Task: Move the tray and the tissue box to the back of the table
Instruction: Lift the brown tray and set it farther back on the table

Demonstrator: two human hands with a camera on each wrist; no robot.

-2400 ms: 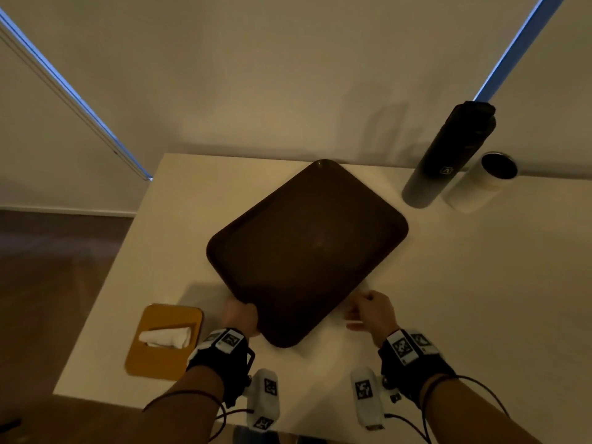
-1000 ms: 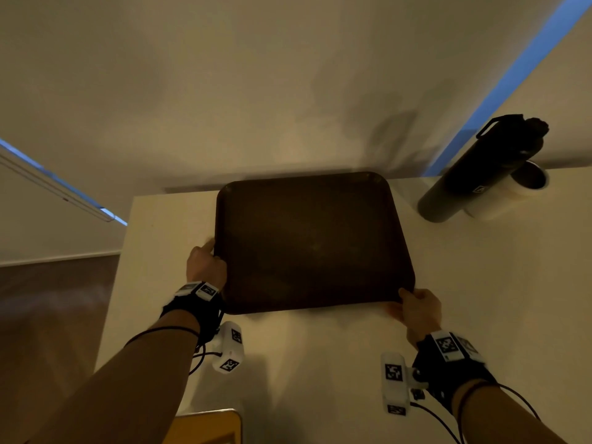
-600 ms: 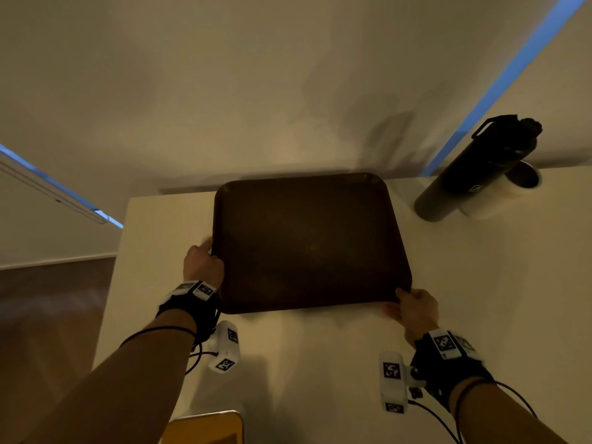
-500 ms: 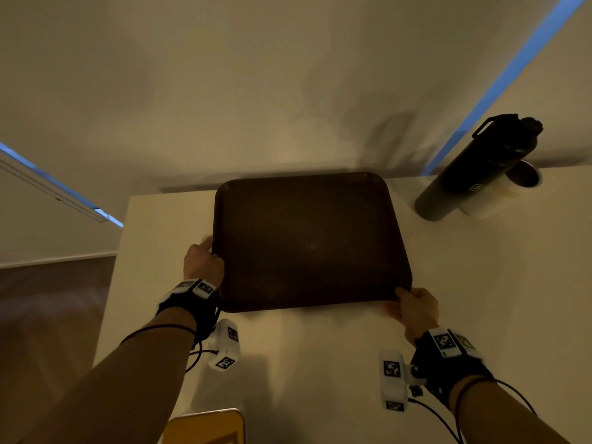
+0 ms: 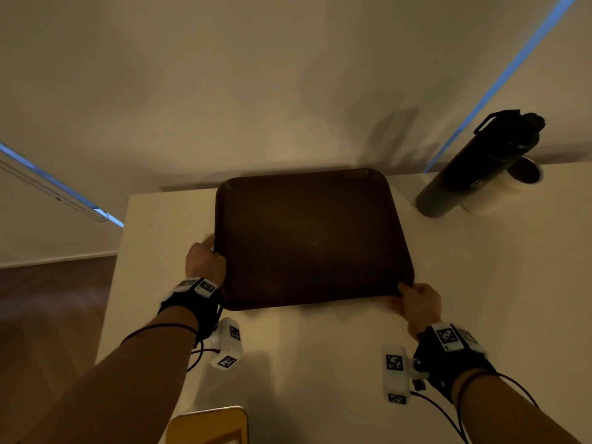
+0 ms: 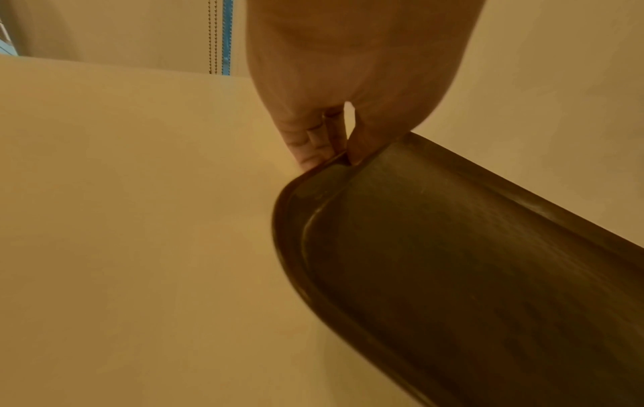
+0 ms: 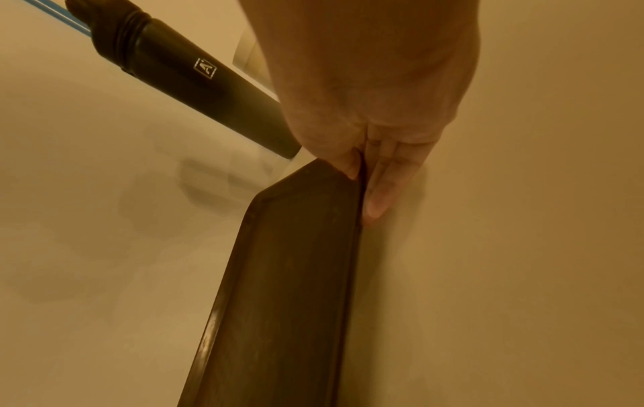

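The dark brown tray (image 5: pixel 307 238) lies square on the white table (image 5: pixel 480 283), its far rim close to the wall. My left hand (image 5: pixel 208 259) pinches the tray's left rim, thumb on top and fingers below, as the left wrist view shows at the tray (image 6: pixel 453 275) under my left hand (image 6: pixel 334 148). My right hand (image 5: pixel 413 299) pinches the near right corner; in the right wrist view my right hand (image 7: pixel 362 170) has its thumb on the rim of the tray (image 7: pixel 289 289) and fingers along the outside. The yellow tissue box (image 5: pixel 211 426) sits at the near edge, mostly cut off.
A tall black bottle (image 5: pixel 480 168) stands at the back right, with a white cup (image 5: pixel 509 187) just behind it; the bottle (image 7: pixel 195 79) is near the tray's far right corner. The table's left edge runs close to my left hand.
Since 2.4 s ago the tray has been turned square and carried to the back by the wall. Over the last second it has barely moved, and both hands keep their grip.
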